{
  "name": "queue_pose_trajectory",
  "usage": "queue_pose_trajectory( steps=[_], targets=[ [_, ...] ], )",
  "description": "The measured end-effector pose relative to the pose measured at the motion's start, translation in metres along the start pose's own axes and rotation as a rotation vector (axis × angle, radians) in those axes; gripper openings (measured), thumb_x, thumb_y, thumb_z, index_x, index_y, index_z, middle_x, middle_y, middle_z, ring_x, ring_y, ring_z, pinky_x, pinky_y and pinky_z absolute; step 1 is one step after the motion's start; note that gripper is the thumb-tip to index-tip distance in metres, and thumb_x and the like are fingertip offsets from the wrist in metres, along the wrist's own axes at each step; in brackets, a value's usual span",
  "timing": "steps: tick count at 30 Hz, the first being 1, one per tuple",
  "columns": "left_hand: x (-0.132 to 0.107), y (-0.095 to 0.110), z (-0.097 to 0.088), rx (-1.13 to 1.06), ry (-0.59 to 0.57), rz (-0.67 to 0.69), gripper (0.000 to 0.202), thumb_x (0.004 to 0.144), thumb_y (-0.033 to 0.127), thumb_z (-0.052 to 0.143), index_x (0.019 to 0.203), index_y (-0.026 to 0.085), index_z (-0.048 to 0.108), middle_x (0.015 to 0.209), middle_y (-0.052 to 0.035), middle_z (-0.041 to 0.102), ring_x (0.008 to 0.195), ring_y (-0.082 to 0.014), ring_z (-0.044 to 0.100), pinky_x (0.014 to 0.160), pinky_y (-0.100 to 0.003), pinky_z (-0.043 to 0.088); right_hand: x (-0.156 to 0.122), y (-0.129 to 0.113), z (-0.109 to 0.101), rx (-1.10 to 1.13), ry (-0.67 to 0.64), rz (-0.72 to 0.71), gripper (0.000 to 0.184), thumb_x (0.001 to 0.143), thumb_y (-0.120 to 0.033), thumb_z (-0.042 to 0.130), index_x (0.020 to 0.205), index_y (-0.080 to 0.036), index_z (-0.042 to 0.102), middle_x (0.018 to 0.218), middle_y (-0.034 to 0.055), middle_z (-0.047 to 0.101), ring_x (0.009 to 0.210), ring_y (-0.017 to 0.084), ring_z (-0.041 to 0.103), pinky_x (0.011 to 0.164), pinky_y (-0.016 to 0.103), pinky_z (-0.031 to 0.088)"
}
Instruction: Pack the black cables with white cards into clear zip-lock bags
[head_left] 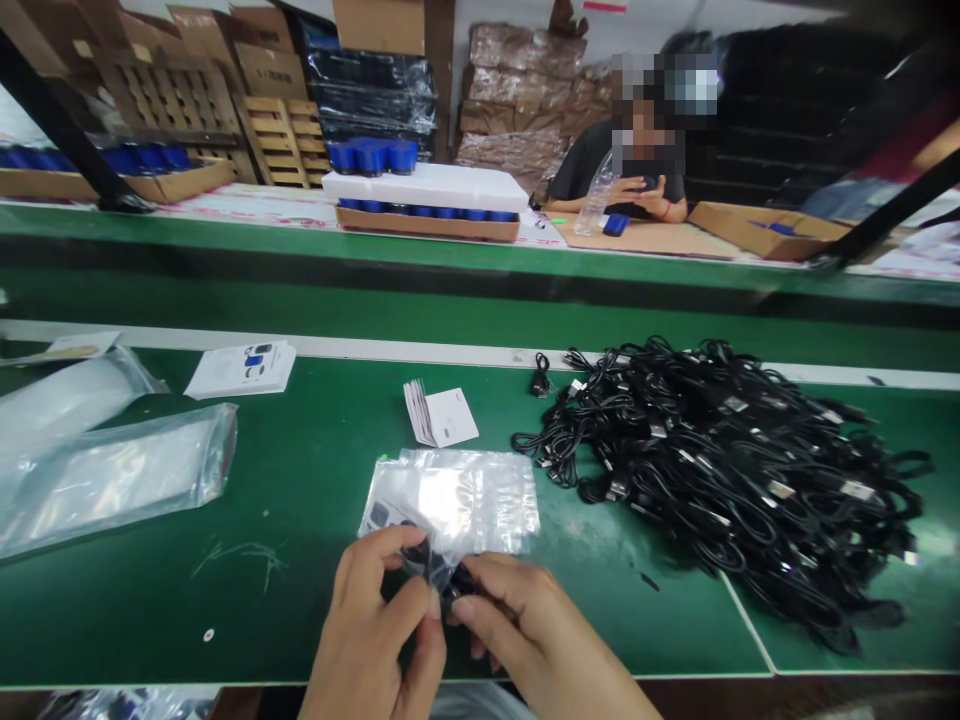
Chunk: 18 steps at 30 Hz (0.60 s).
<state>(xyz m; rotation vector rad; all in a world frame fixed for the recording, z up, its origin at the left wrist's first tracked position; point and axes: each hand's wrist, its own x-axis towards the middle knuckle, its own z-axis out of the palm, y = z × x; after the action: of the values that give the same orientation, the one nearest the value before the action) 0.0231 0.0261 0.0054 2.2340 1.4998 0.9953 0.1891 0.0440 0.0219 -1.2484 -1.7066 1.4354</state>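
Near the front edge of the green table, my left hand [382, 610] pinches a small clear plastic bag [442, 568]. A printed leaflet [382, 512] shows beside or inside that bag; I cannot tell which. My right hand [517, 615] is closed around a bundled black cable [463, 580] at the bag, partly hidden by my fingers. Just beyond my hands lies a layer of flat clear bags [487, 490]. Behind them sits a small stack of folded leaflets [450, 415], partly fanned open. To the right spreads a large heap of black USB cables [697, 470].
One bundled cable [540, 375] lies apart from the heap. More leaflets [244, 368] and large plastic packs [150, 465] lie at left. Across a raised green ledge [262, 235], a person [585, 165] sits near a water bottle [596, 200] and a tray of blue items [427, 225].
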Motion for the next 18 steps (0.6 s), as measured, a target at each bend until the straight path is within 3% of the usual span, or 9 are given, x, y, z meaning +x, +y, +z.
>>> queue_pose_trajectory(
  steps=[3,6,9,12,13,15,18],
  targets=[
    [0.001,0.003,0.000,0.003,0.025,0.028,0.019,0.080,0.004,0.044,0.074,0.019,0.053,0.111,-0.0081,0.044,0.093,-0.0217,0.046,0.078,-0.036,0.042,-0.002,-0.001,0.002,-0.269,0.085,-0.137,0.019,0.088,-0.009,0.045,0.078,-0.018,0.059,0.071,0.0002,0.058,0.062,0.013,0.056,0.056,0.022,0.042],
    [0.001,0.006,0.003,-0.026,0.053,0.055,0.020,0.076,0.001,0.044,0.072,0.019,0.053,0.105,-0.0062,0.044,0.090,-0.0203,0.045,0.077,-0.034,0.041,-0.001,0.007,0.012,-0.362,0.341,-0.145,0.019,0.082,-0.011,0.055,0.065,-0.019,0.055,0.061,-0.0022,0.054,0.054,0.012,0.052,0.051,0.020,0.036],
    [0.000,0.009,0.006,-0.042,0.093,0.075,0.020,0.073,0.000,0.044,0.068,0.018,0.052,0.101,-0.0045,0.044,0.088,-0.0185,0.044,0.074,-0.030,0.040,-0.001,0.014,0.023,-0.462,0.522,-0.279,0.024,0.081,-0.012,0.055,0.059,-0.020,0.052,0.059,-0.0018,0.051,0.052,0.012,0.050,0.049,0.021,0.035],
    [0.000,0.012,0.009,-0.049,0.123,0.100,0.019,0.069,0.000,0.046,0.066,0.018,0.050,0.100,-0.0030,0.045,0.088,-0.0172,0.044,0.073,-0.028,0.039,0.000,0.014,0.026,-0.445,0.607,-0.196,0.015,0.078,-0.013,0.059,0.066,-0.020,0.053,0.068,-0.0003,0.053,0.056,0.013,0.051,0.051,0.022,0.038],
    [-0.001,0.012,0.009,-0.057,0.120,0.108,0.019,0.068,0.000,0.046,0.065,0.018,0.050,0.100,-0.0026,0.045,0.089,-0.0172,0.045,0.074,-0.028,0.039,0.001,0.013,0.024,-0.362,0.611,-0.104,0.011,0.074,-0.013,0.062,0.073,-0.021,0.055,0.071,-0.0001,0.056,0.059,0.014,0.053,0.054,0.022,0.040],
    [-0.001,0.011,0.007,-0.063,0.100,0.133,0.019,0.066,0.000,0.046,0.063,0.019,0.048,0.100,-0.0014,0.046,0.092,-0.0173,0.047,0.077,-0.028,0.039,0.003,0.009,0.018,-0.135,0.478,0.061,0.016,0.070,-0.014,0.066,0.080,-0.020,0.056,0.071,-0.0011,0.059,0.060,0.014,0.054,0.056,0.022,0.042],
    [0.000,0.005,-0.003,-0.034,0.078,0.203,0.018,0.070,0.005,0.049,0.063,0.021,0.049,0.098,0.0004,0.052,0.094,-0.0188,0.052,0.088,-0.035,0.038,0.004,0.006,0.010,0.075,0.217,0.147,0.017,0.070,-0.017,0.071,0.064,-0.019,0.055,0.055,-0.0054,0.053,0.051,0.011,0.047,0.049,0.020,0.035]
  ],
)
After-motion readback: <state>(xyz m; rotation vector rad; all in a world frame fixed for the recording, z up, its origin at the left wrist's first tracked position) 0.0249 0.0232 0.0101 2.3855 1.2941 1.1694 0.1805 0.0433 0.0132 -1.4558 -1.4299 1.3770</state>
